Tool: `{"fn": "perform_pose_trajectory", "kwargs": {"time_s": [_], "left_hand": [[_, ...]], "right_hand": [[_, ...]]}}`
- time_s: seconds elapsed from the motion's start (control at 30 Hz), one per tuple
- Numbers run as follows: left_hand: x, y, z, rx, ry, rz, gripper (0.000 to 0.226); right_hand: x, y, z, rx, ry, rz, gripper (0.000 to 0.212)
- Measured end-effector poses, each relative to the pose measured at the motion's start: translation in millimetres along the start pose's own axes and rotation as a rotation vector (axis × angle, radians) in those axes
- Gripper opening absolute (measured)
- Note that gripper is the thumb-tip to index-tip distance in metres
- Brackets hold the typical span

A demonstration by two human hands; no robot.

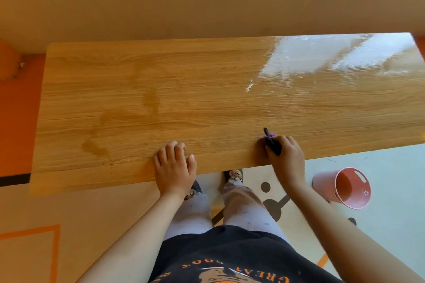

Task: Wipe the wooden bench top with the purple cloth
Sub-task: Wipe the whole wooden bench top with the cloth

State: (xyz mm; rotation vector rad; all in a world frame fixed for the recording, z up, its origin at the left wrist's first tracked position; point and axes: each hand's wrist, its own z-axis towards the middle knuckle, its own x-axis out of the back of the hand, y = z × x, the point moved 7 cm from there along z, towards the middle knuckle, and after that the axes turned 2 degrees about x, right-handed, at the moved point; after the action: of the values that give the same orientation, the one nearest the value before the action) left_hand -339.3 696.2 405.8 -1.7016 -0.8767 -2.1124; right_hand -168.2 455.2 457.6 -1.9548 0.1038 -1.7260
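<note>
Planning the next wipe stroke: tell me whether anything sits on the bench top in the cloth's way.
Nothing visible does. The purple cloth is bunched in the right hand; only the left hand rests on the wooden bench top, beside it at the near edge.

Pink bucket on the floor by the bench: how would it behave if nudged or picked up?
The pink bucket looks thin-walled and empty, so probably light. It narrows toward its base, so a nudge near the rim might tip it. The slot cut below its rim would likely serve as a handhold.
</note>
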Motion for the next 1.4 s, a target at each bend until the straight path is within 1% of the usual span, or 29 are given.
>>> {"fn": "perform_pose_trajectory", "kwargs": {"time_s": [0.07, 0.13, 0.2, 0.27, 0.37, 0.47, 0.63, 0.73, 0.8, 0.9, 0.97, 1.1, 1.2, 1.3, 1.4], "left_hand": [[0.3, 0.5, 0.1, -0.002, 0.001, -0.003, 0.032], [0.4, 1.2, 1.0, -0.006, -0.001, -0.003, 0.032], [0.8, 1.1, 1.4, -0.006, 0.002, -0.002, 0.033], [2.2, 1.6, 1.3, -0.005, 0.005, 0.002, 0.033], [4.0, 3.8, 2.1, 0.001, -0.001, 0.020, 0.033], [3.0, 3.5, 0.8, 0.002, -0.002, 0.039, 0.033], [3.3, 4.4, 0.1, 0.007, 0.021, 0.054, 0.034], [4.8, 5.1, 0.4, 0.021, 0.028, 0.059, 0.034], [5.7, 6.3, -0.2, 0.016, 0.033, 0.070, 0.034], [7.6, 6.2, 1.6, 0.029, -0.009, 0.061, 0.032], [10.0, 7.5, 0.5, 0.038, -0.036, 0.061, 0.033], [12.1, 9.1, 2.6, 0.053, -0.086, 0.024, 0.034], [14.3, 7.8, 5.5, 0.072, -0.176, -0.061, 0.027], [26.2, 0.0, 9.0, -0.006, -0.236, -0.207, 0.019], [52.8, -31.5, 6.8, -0.082, -0.203, -0.340, 0.018]], "right_hand": [[-19.2, -35.5, -7.7, 0.070, -0.031, 0.026, 0.018], [-43.4, -75.7, -19.9, 0.203, -0.120, 0.029, 0.023], [-58.7, -101.7, -30.0, 0.311, -0.175, 0.007, 0.026], [-59.0, -104.0, -30.8, 0.340, -0.201, 0.021, 0.026], [-43.3, -80.2, -19.2, 0.338, -0.190, 0.045, 0.023], [-17.7, -35.0, 5.2, 0.249, -0.124, 0.057, 0.019], [26.9, 52.2, 58.0, 0.013, -0.017, 0.094, 0.019], [44.3, 94.6, 81.9, -0.125, 0.008, 0.092, 0.022], [50.4, 112.2, 85.5, -0.180, 0.030, 0.101, 0.022], [50.6, 113.9, 66.3, -0.235, 0.072, 0.084, 0.021], [44.1, 100.2, 41.8, -0.227, 0.094, 0.091, 0.019], [19.0, 46.4, -6.1, -0.124, 0.100, 0.115, 0.016], [-9.4, -2.9, -34.1, -0.107, 0.076, 0.122, 0.016], [-44.7, -70.8, -58.9, -0.015, 0.012, 0.185, 0.017], [-78.6, -139.0, -74.6, 0.064, -0.032, 0.206, 0.017]]}}
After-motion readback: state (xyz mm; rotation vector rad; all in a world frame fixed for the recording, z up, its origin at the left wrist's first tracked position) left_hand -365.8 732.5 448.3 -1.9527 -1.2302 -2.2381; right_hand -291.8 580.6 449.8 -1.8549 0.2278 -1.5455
